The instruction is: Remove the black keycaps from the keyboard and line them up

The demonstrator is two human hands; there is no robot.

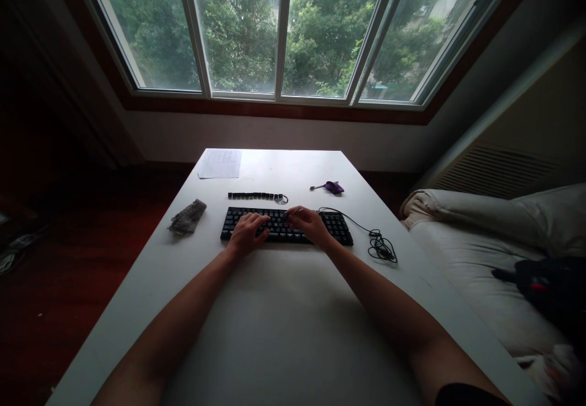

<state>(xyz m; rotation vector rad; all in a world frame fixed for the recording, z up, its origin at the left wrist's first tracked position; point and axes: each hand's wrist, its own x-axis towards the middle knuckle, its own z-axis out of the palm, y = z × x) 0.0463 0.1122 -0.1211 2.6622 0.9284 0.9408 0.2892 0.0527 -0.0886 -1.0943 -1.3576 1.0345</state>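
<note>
A black keyboard (336,226) lies across the white table in front of me. My left hand (247,233) rests on its left half, palm down, with fingers stretched out and apart. Over the middle of the keys, my right hand (309,223) has its thumb and fingers pinched together; whatever is between the fingertips is too small to make out. Behind the keyboard runs a row of loose black keycaps (249,196). At the right end of that row lies a small ring-shaped item (282,199).
A crumpled grey cloth (187,217) lies at the left. Farther back are a sheet of paper (220,164) and a small brush with a purple part (333,187). The keyboard's coiled cable (382,247) sits near the right edge, beside a pale sofa (467,259).
</note>
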